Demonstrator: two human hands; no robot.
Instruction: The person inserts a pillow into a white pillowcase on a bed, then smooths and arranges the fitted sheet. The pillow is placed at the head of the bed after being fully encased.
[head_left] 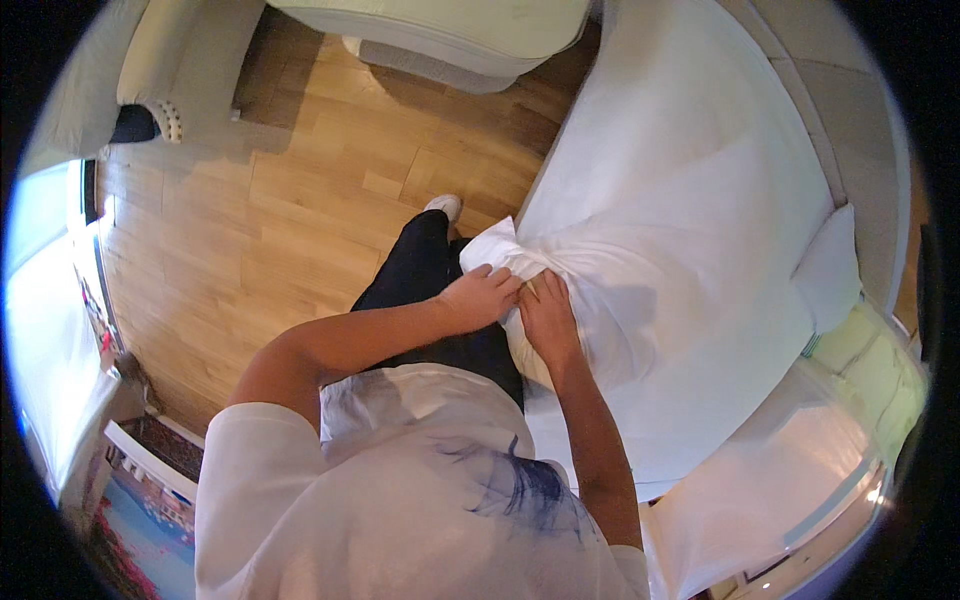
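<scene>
Left hand (483, 297) is curling its fingers into the bunched white cloth (600, 245), while right hand (548, 312) is pinching the same gather just beside it, the two nearly meeting. Folds are fanning out from the grip across the bed (680, 430), and the loose end is bulging over its edge toward the dark trousers (410, 275). Slackening fingers could be letting that gather slip apart; uneven tugging could be dragging the smoother spread askew.
</scene>
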